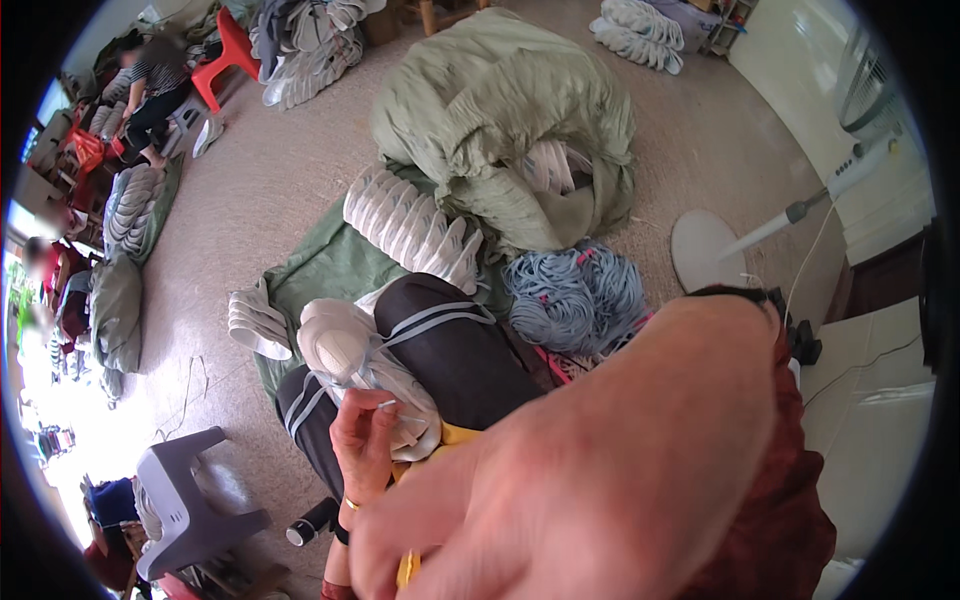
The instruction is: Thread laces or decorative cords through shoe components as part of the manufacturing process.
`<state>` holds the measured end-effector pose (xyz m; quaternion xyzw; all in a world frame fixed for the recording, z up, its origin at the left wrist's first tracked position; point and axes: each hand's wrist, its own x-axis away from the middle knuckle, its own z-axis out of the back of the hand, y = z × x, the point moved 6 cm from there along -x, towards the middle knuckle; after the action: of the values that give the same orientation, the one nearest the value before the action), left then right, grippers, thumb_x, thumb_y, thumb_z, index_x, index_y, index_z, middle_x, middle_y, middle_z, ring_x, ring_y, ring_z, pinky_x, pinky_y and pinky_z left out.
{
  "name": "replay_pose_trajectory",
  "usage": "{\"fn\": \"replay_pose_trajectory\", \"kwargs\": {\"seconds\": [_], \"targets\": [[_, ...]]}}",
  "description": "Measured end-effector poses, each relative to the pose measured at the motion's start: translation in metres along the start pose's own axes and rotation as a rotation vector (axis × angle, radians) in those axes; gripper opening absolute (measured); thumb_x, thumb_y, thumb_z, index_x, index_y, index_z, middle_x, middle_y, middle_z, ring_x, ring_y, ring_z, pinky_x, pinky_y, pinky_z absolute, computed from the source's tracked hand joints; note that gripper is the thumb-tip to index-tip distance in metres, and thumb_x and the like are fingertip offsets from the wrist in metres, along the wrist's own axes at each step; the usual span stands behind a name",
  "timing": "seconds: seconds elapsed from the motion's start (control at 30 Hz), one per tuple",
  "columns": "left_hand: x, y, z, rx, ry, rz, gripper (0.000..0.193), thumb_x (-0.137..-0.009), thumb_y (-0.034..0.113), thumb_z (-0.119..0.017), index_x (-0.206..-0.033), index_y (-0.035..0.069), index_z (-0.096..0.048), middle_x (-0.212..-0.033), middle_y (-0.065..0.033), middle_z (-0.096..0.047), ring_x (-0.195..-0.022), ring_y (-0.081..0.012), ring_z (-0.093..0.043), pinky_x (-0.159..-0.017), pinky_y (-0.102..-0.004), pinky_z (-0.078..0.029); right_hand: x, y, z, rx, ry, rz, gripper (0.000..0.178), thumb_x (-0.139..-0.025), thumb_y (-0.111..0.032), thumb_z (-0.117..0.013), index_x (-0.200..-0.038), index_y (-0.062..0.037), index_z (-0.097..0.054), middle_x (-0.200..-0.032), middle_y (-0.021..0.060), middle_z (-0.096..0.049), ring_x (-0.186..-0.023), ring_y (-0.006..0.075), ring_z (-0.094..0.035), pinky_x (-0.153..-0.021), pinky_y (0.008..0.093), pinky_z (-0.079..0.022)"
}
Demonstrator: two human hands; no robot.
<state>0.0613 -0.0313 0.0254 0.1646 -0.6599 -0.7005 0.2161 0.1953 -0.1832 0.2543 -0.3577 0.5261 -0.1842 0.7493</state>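
Note:
A white sneaker [350, 360] with grey-blue lacing lies on my lap, across my dark trousers [455, 350]. My left hand [365, 440] rests against the shoe's near side, with its fingers pinched on a thin white lace end [386, 404]. My right hand [600, 470] is raised very close to the camera. It is large and blurred, wears a yellow ring [407, 570], and its fingers are hidden from view.
A bundle of light blue laces [575, 295] lies beyond my knee. A row of white shoes [410, 220] leans by a big green sack [510, 120]. A grey stool [185, 500] stands left, a fan base [705, 250] right. A person [150, 85] sits far left.

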Motion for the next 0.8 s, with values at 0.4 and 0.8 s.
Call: {"fn": "replay_pose_trajectory", "kwargs": {"seconds": [0.4, 0.8], "targets": [[-0.004, -0.002, 0.001, 0.03, 0.043, -0.008, 0.003, -0.103, 0.002, -0.061, -0.101, 0.002, -0.059, -0.096, -0.0039, -0.066, -0.085, -0.008, -0.06, -0.076, -0.0227, -0.048, 0.003, -0.008, 0.01, 0.109, -0.017, -0.02, 0.042, -0.084, -0.025, -0.085, -0.119, -0.0045, -0.073, -0.12, 0.0104, -0.073, -0.109, 0.0259, -0.068, -0.098, 0.0401, -0.053], [-0.003, 0.0, -0.002, -0.019, 0.094, 0.039, 0.005, -0.101, -0.002, -0.061, -0.098, 0.002, -0.058, -0.094, -0.0049, -0.065, -0.08, -0.0074, -0.056, -0.074, -0.0219, -0.045, 0.019, 0.002, 0.042, 0.178, -0.03, -0.093, 0.04, -0.085, -0.026, -0.084, -0.117, -0.0031, -0.074, -0.116, 0.0105, -0.074, -0.105, 0.0242, -0.069, -0.096, 0.0382, -0.053]]}}
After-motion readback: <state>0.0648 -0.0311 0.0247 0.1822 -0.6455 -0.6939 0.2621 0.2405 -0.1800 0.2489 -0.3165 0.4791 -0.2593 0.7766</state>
